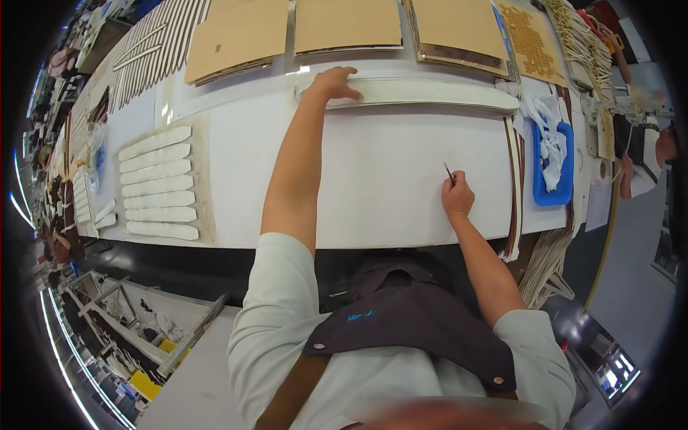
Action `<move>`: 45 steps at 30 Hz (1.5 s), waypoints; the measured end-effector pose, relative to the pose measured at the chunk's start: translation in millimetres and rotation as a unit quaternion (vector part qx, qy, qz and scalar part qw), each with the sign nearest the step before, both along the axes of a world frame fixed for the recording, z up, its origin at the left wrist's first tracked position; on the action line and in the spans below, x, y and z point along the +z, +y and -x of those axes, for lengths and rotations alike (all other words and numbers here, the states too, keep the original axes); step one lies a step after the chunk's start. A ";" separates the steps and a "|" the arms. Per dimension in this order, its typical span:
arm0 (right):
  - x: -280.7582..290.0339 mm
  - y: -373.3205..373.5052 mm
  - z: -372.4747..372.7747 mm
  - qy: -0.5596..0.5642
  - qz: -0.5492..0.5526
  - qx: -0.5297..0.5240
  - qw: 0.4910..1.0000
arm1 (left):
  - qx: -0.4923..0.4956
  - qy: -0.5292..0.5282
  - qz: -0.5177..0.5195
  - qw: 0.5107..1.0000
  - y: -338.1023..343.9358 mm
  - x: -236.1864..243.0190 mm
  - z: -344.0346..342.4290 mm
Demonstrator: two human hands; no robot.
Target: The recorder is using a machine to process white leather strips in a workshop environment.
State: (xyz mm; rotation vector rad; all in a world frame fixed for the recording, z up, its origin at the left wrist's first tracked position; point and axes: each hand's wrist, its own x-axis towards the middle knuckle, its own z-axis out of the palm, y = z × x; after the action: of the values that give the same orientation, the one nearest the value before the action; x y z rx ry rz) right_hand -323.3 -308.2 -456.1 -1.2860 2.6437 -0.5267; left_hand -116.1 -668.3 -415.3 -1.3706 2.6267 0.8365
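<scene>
A long, pale strip [430, 93] with rounded ends lies across the far part of the white table; its edge looks layered, like a stack. My left hand [334, 84] reaches over its left end, thumb and fingers spread. Whether the fingertips press on it I cannot tell. Nearer to me on the right, my right hand [457, 195] is closed around a thin brush [448, 173] with a dark handle, its pale tip pointing up and away. That tip stays apart from the strip.
Cardboard stacks [347, 27] line the far edge. At left, several white strips [158, 181] lie on a sheet. A blue tray [571, 172] holding white cloth stands at right, beside hanging brown straps [513, 186]. The white table [387, 179] ends just before my apron.
</scene>
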 end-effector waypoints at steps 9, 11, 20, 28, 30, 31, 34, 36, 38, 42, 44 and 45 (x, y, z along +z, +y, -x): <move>-2.6 0.1 8.7 -0.043 -0.002 -0.074 0.996 | -0.168 -0.244 -0.032 0.955 28.3 16.5 34.3; 0.5 -6.7 10.3 -0.073 0.005 -0.094 0.993 | -0.154 -0.101 0.007 0.983 42.5 5.3 15.8; 42.1 -19.2 -15.7 -0.763 0.100 -0.222 0.599 | -0.038 0.074 -0.323 0.943 193.7 47.9 -55.6; 46.1 0.1 -54.4 -0.871 -0.045 -0.095 0.480 | 0.040 0.186 -0.351 0.917 376.0 132.9 -90.3; 31.8 -8.4 -47.0 -0.866 -0.068 -0.063 0.491 | 0.101 0.196 -0.308 0.926 422.1 153.8 -79.4; 38.0 -9.6 -54.8 -0.863 -0.094 -0.043 0.495 | 0.138 0.185 -0.281 0.931 448.1 161.0 -80.2; 80.4 -9.4 -84.5 -0.868 -0.168 0.086 0.460 | 0.256 0.194 -0.207 0.924 526.9 158.0 -81.2; 109.2 6.8 -106.6 -0.846 -0.218 0.162 0.460 | 0.379 0.235 -0.129 0.886 595.9 132.0 -73.3; 149.4 34.4 -130.3 -0.809 -0.272 0.241 0.462 | 0.451 0.235 -0.125 0.852 652.3 123.7 -56.7; 208.4 126.2 -184.1 -0.685 -0.370 0.417 0.470 | 0.565 0.284 -0.129 0.764 749.6 117.5 -34.1; 225.5 180.9 -205.0 -0.617 -0.435 0.512 0.410 | 0.619 0.370 -0.128 0.681 796.9 134.3 -18.1; 240.5 211.5 -214.9 -0.583 -0.451 0.548 0.394 | 0.626 0.453 -0.057 0.632 817.6 130.9 -13.7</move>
State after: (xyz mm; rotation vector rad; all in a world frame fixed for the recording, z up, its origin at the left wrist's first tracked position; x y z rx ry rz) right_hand -108.4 -96.6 -215.6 -1.0921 0.3112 0.2560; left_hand -102.4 149.3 -284.4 -3.3865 1.2713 2.1623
